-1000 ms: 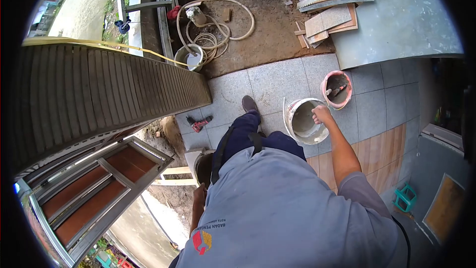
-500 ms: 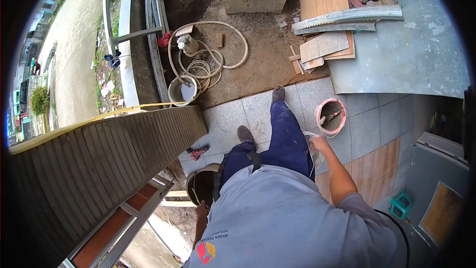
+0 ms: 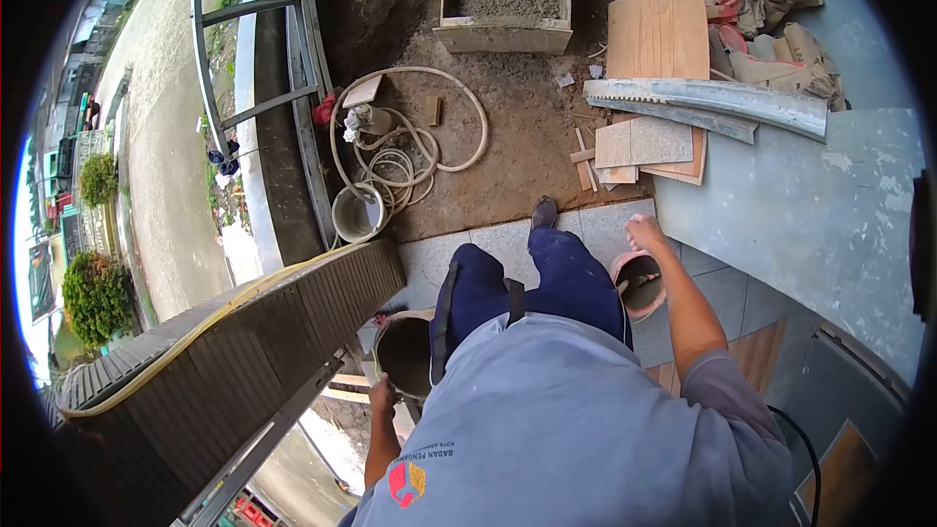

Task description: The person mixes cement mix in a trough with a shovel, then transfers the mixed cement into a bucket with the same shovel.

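At my left side, my left hand [image 3: 383,394] is closed on the near rim of a dark bucket [image 3: 402,356], which has grey material inside. My right hand [image 3: 642,231] is out in front on the right, fingers curled; whether anything small is in them I cannot tell. Just below it in the view, a pink bucket [image 3: 641,283] stands on the tiles with a tool and some grey stuff in it. The wrist overlaps that bucket's far rim.
Ahead lies a trough of wet mortar [image 3: 503,36], with a coiled hose [image 3: 485,127] and a pale bucket [image 3: 358,214] left of it. Plywood [image 3: 659,27], metal strips [image 3: 722,102] and tiles [image 3: 644,141] lie to the right. A slatted panel [image 3: 283,317] borders my left.
My right hand has risen from beside my thigh to over the pink bucket's far side. I have stepped forward, my left knee lifting, and the dark bucket has come along with my left hand.
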{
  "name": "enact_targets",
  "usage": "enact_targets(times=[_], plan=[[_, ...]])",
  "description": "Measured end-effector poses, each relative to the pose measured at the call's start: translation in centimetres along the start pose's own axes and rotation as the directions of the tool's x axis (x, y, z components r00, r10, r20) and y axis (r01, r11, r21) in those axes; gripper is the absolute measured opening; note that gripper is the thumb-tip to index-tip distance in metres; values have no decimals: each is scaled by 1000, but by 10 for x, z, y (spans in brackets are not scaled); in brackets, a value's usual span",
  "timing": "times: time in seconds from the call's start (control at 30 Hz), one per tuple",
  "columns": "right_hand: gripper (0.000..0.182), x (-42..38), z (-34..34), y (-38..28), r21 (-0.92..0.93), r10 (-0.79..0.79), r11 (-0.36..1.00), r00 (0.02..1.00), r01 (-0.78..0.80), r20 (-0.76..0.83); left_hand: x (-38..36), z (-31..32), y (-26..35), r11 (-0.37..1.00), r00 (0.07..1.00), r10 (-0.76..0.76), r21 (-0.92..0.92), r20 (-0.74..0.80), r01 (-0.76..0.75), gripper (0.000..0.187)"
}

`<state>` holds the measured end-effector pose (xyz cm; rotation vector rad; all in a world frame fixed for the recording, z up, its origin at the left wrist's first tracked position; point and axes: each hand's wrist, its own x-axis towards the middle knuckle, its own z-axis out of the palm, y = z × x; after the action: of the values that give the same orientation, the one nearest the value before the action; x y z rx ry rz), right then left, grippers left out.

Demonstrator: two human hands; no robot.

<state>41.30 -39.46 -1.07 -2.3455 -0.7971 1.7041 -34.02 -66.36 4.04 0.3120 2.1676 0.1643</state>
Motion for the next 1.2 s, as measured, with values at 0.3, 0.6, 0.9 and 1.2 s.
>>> enact_targets(times=[0.3,0.6,0.9,1.2], plan=[[23,70,-75,-138,-107,-186,977,982,183,-13,-7,91,203,991,991,136,14,15,-137,51],[22,136,-83,-194,-212,-122,967,986,143,110,72,210,385,935,934,351,25,72,-354,53],[21,155,-139,-232,-228,77,972,993,-56,84,53,271,585,871,876,451,131,173,-474,51],[22,192,-158,-307,-154,1,988,997,11,79,101,341,706,817,845,512,218,156,-535,49]])
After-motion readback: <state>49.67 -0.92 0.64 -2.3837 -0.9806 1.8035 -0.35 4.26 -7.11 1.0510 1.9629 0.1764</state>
